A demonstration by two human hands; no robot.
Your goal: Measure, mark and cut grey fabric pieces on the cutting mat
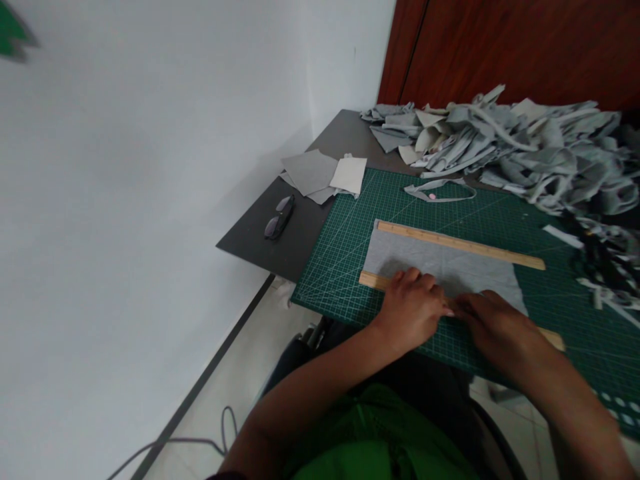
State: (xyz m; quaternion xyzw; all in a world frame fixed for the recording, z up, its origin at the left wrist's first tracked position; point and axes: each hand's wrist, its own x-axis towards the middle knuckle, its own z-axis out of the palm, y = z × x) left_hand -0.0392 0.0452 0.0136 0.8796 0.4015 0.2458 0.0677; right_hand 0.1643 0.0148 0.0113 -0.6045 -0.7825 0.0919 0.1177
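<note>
A piece of grey fabric [407, 254] lies flat on the green cutting mat [340, 267]. One wooden ruler [460, 245] rests along its far edge. A second wooden ruler [374, 280] runs along the near edge, partly covered by my hands. My left hand [414, 308] bears down on this near ruler, its fingers bent over it and closed. Close beside it, my right hand [500, 327] is closed at the same ruler and the fabric's near edge. Its fingertips are partly hidden, and the two thumbs nearly meet.
A large heap of grey fabric scraps [500, 140] covers the back right. Dark and white strips [605, 260] lie at the right. A thin fabric loop [443, 190] sits on the mat. Glasses [280, 217] and cut fabric pieces [310, 172] are at the left, near the wall [150, 167].
</note>
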